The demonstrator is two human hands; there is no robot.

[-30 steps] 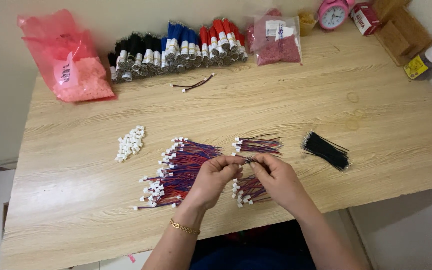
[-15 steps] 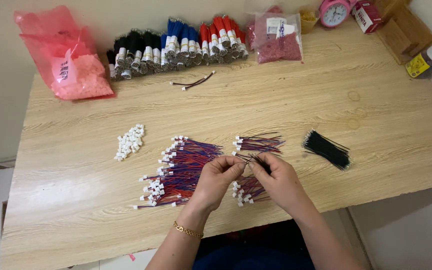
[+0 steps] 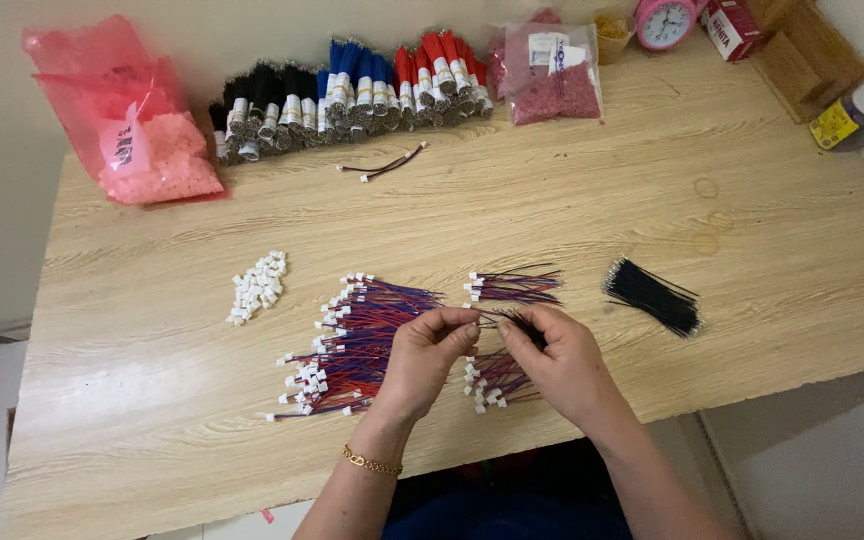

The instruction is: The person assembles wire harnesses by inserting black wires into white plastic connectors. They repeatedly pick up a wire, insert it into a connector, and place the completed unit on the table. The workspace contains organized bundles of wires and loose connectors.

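Note:
My left hand (image 3: 424, 362) and my right hand (image 3: 558, 362) meet over the near middle of the wooden table (image 3: 652, 230), fingertips pinched together on a thin wire with a small white connector (image 3: 484, 320). Left of my left hand lies a big fan of red and blue wires with white connectors (image 3: 352, 340). A smaller bunch of such wires (image 3: 514, 286) lies just beyond my hands, and another (image 3: 492, 385) sits under them. A loose pile of white connectors (image 3: 257, 288) is farther left.
A bundle of short black wires (image 3: 652, 296) lies to the right. Along the far edge stand taped bundles of black, blue and red wire (image 3: 352, 95), a pink bag of white parts (image 3: 147, 130), a clear bag of red parts (image 3: 550, 85), a pink clock (image 3: 664, 20) and boxes.
My hands stay pinched on the wire at the same spot; only the fingers shift slightly. The camera view has drifted a little.

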